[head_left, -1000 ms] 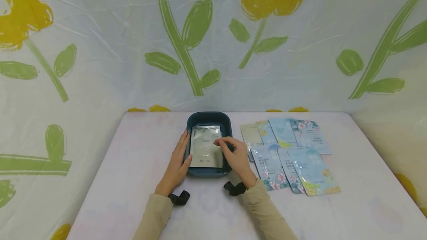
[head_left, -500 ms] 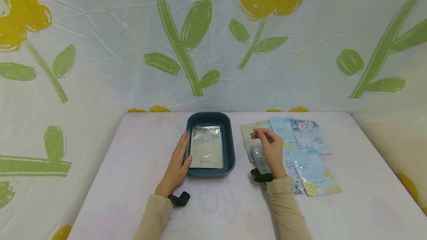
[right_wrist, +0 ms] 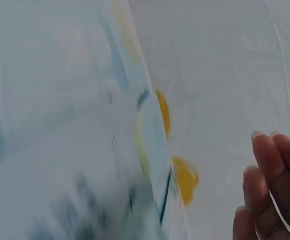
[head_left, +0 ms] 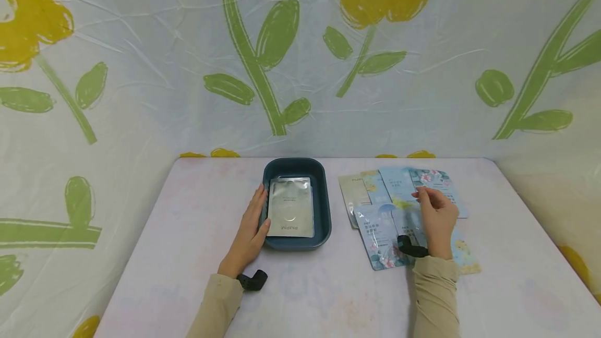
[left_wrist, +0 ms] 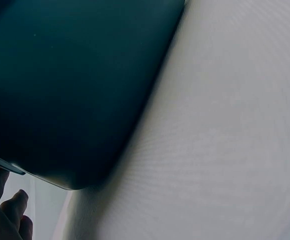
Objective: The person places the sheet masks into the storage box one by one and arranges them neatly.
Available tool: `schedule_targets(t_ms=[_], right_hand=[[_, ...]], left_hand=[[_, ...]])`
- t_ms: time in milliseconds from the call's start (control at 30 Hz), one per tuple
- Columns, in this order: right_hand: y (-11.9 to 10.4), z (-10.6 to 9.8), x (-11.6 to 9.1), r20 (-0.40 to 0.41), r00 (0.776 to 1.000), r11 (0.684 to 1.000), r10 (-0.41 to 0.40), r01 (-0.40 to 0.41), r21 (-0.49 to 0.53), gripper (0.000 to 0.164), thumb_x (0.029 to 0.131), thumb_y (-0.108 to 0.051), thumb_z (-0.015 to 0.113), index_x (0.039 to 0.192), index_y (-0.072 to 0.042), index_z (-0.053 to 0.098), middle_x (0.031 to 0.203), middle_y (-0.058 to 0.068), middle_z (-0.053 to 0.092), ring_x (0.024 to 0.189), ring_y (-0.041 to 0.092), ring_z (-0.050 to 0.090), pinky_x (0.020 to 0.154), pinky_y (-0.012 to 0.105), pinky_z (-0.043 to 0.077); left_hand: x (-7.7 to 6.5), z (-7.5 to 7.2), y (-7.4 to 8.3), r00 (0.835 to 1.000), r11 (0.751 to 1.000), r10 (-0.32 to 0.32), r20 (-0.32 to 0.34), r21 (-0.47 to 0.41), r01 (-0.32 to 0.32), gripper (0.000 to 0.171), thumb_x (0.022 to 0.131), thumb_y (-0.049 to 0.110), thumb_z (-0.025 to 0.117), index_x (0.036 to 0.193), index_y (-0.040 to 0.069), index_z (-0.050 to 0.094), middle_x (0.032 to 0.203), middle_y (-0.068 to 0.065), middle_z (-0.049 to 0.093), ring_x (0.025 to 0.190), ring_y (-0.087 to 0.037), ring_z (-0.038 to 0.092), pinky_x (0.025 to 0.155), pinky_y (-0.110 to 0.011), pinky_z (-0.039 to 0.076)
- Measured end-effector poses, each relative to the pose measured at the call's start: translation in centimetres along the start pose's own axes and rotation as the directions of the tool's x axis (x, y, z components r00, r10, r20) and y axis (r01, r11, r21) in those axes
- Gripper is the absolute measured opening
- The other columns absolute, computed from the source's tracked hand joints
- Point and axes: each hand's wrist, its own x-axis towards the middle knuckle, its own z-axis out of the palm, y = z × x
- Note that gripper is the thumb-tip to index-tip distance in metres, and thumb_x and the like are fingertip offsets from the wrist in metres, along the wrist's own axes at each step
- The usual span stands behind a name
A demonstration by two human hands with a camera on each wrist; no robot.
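My left hand (head_left: 246, 231) rests along the left side of a dark blue tray (head_left: 322, 223), fingers extended; the left wrist view shows its fingertips (left_wrist: 16, 205) by the tray's wall. Inside the tray lies a silver-gold foil sheet-mask packet (head_left: 290, 207), with a pale blue edge showing under it. Over on the right, my right hand (head_left: 439, 220) hovers above the packets laid on the table, fingers loosely bent and holding nothing. It hides much of the front-right packet (head_left: 465, 254). In the right wrist view, its fingers (right_wrist: 267, 190) stand apart from a blurred pale blue packet (right_wrist: 50, 75).
Two overlapping rows of packets lie right of the tray: a pale gold one (head_left: 349, 186), a light blue one (head_left: 394, 179) and a floral one (head_left: 381, 244) among them. A flower-printed cloth (head_left: 178, 40) hangs behind the table's back edge.
My right hand has left the tray and moved right, across the front packets to above the right side of the group. The left hand and the tray have stayed put.
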Motion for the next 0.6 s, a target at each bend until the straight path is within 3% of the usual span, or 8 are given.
schedule_targets(t_ms=[100,200,267,367,467,600], right_hand=[[1.1,-2.0,0.3,-0.072,0.995,0.994,0.074,-0.079,-0.077,0.025,0.092,-0.02,0.07,0.102,0.003,0.075,0.077,-0.02,0.066,0.071,0.0,0.057,0.062,0.012,0.042],[2.2,-4.0,0.5,-0.096,0.98,0.973,0.174,-0.186,-0.139,0.03,0.09,-0.022,0.072,0.107,0.002,0.074,0.081,-0.025,0.06,0.074,-0.001,0.053,0.064,0.013,0.04],[2.8,-5.2,0.5,-0.056,0.961,0.94,0.272,-0.278,-0.197,0.037,0.091,-0.027,0.071,0.117,-0.001,0.07,0.093,-0.019,0.061,0.079,-0.001,0.05,0.066,0.014,0.039],[3.5,-6.8,0.5,0.079,0.914,0.878,0.399,-0.355,-0.321,0.053,0.094,-0.037,0.066,0.134,-0.003,0.06,0.119,-0.001,0.059,0.089,0.005,0.048,0.071,0.02,0.038],[3.8,-7.8,0.5,0.211,0.871,0.854,0.444,-0.34,-0.394,0.067,0.094,-0.041,0.065,0.144,-0.001,0.047,0.137,0.018,0.049,0.104,0.021,0.049,0.079,0.027,0.041],[3.7,-8.5,0.4,0.326,0.827,0.85,0.457,-0.3,-0.433,0.083,0.09,-0.04,0.072,0.149,0.005,0.036,0.144,0.031,0.039,0.122,0.041,0.042,0.094,0.048,0.042]], left_hand=[[0.0,-0.1,0.1,1.0,1.0,-0.003,0.001,-0.002,0.003,0.066,0.1,0.01,0.049,0.158,0.003,0.019,0.166,-0.007,0.009,0.152,-0.027,0.009,0.122,-0.044,0.008],[0.0,-0.1,0.2,1.0,1.0,-0.007,0.003,-0.002,0.007,0.065,0.1,0.012,0.048,0.158,0.004,0.019,0.167,-0.006,0.008,0.152,-0.026,0.009,0.122,-0.043,0.008],[0.0,-0.1,0.2,1.0,1.0,-0.007,0.003,-0.003,0.007,0.065,0.101,0.013,0.048,0.158,0.005,0.019,0.167,-0.006,0.008,0.152,-0.026,0.009,0.122,-0.044,0.009],[0.0,-0.1,0.1,1.0,1.0,-0.004,0.001,0.001,0.004,0.065,0.1,0.013,0.048,0.158,0.004,0.019,0.166,-0.006,0.009,0.152,-0.028,0.009,0.122,-0.045,0.009],[0.1,-0.1,0.1,1.0,1.0,-0.002,0.001,0.001,0.002,0.066,0.1,0.012,0.049,0.158,0.004,0.019,0.166,-0.007,0.009,0.152,-0.029,0.009,0.122,-0.045,0.009],[0.0,-0.1,0.2,1.0,1.0,-0.002,0.001,0.003,0.002,0.066,0.099,0.011,0.049,0.158,0.003,0.019,0.166,-0.008,0.009,0.152,-0.029,0.009,0.122,-0.045,0.009]])
